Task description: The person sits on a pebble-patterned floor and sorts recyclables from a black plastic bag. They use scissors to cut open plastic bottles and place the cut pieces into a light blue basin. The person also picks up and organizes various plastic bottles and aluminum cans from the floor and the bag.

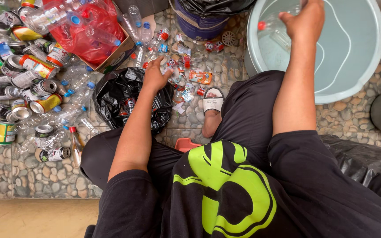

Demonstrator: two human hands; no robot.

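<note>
At upper right of the frame, the right hand (307, 20) is holding a clear plastic bottle (275, 30) with a red cap over the pale blue tub (367, 66), fingers closing around its body. At upper centre, the left hand (155, 76) is reaching with loosely open fingers into crushed bottles and torn labels (199, 77) on the pebble floor (45, 176), beside the black bag (111, 94). Judged step: sorting; next, a firm pinch on one loose piece.

Pale blue tub (358, 66), black bag (115, 94), red bag (82, 37), neon-green-printed black shirt (225, 194)
</note>
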